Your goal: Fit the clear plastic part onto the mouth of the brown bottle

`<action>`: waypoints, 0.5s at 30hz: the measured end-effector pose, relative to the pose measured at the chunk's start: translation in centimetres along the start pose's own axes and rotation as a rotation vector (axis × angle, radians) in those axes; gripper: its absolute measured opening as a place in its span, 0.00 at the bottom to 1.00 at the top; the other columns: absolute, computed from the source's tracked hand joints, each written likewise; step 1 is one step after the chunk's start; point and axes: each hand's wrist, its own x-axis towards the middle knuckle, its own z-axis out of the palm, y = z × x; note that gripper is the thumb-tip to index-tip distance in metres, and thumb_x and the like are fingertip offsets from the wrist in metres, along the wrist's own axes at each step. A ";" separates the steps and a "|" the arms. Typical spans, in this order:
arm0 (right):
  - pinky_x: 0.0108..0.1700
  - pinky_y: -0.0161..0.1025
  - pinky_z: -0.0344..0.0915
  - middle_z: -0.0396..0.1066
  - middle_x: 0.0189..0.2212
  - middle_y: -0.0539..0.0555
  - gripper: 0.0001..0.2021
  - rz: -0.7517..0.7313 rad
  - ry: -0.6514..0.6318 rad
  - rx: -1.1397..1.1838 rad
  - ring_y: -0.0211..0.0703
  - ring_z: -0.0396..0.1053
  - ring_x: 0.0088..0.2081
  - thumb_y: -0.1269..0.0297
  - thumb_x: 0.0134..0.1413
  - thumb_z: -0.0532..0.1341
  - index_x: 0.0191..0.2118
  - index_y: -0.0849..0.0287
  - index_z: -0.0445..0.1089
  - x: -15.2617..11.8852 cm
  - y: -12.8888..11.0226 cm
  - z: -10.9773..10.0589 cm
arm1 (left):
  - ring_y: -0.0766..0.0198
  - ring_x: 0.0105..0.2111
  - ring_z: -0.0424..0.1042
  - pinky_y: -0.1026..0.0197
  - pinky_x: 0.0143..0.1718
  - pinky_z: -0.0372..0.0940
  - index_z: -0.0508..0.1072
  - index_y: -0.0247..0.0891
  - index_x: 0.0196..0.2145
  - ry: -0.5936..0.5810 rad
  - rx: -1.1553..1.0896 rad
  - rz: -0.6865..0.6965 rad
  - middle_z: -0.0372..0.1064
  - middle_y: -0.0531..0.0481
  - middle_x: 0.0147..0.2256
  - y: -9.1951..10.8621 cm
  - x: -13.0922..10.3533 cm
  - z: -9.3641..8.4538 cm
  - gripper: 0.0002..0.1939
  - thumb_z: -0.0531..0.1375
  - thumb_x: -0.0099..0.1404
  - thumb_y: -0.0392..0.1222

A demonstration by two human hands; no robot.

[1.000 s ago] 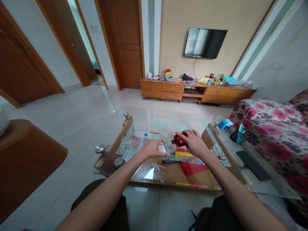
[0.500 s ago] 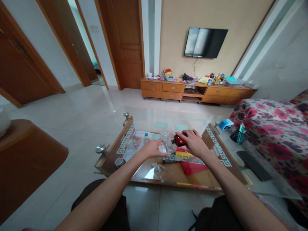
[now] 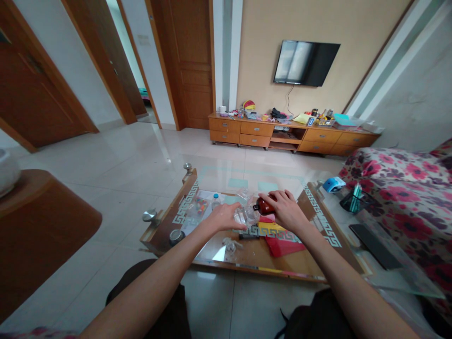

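Head cam looks down at a low coffee table (image 3: pixel 197 188) w/ a clear glass top and brown wood sides that have a white maze pattern.

Right hand (image 3: pixel 286 211) lies on top of a small brown bottle (image 3: pixel 264 205). Fingers curl over it and hold it. Bottle is round, dark, shiny, and lies on its side on the glass near the middle of the table. Its black cap points left.

Left hand (image 3: pixel 223 217) is just left of the bottle. Its fingers pinch a clear plastic bag (image 3: pixel 246 214), thin and crinkly, which sits btw. the 2 hands and touches the bottle's cap end.

Near the hands: a red and yellow cloth (image 3: pixel 278 239) lies flat under the right wrist, soft, w/ a yellow maze edge. A 2nd bit of crumpled clear plastic (image 3: pixel 231 244) sits closer to the person, apart from the bag. Left of the left hand is a little clear bottle w/ a blue cap (image 3: pixel 215 201), upright, and next to it a see-thru pack of small colored bits (image 3: pixel 198 206).

On the right is a lower glass shelf w/ a flat black phone (image 3: pixel 369 239), a dark cup of pens (image 3: pixel 353 201) and a small blue and white round thing (image 3: pixel 334 184). A sofa w/ pink flower cloth (image 3: pixel 406 188) stands beside it.

Far back: a long wood cabinet (image 3: pixel 293 137) w/ drawers and lots of small stuff on top, and a flat black TV (image 3: pixel 306 63) on the tan wall. Floor is smooth, shiny, pale tile.
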 end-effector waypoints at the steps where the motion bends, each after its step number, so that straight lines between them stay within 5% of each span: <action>1: 0.65 0.56 0.48 0.67 0.60 0.62 0.44 -0.001 -0.001 -0.005 0.61 0.62 0.58 0.72 0.54 0.66 0.75 0.48 0.54 0.0 0.0 0.0 | 0.35 0.45 0.79 0.47 0.43 0.71 0.72 0.43 0.60 -0.003 -0.001 0.004 0.80 0.38 0.42 0.0 0.0 0.0 0.48 0.69 0.51 0.76; 15: 0.68 0.59 0.45 0.67 0.60 0.61 0.42 0.013 0.001 -0.046 0.60 0.62 0.59 0.71 0.56 0.65 0.74 0.48 0.54 -0.1 -0.3 0.0 | 0.39 0.46 0.79 0.49 0.44 0.71 0.73 0.44 0.59 0.021 0.016 0.008 0.80 0.40 0.43 0.1 -0.1 -0.2 0.44 0.71 0.52 0.72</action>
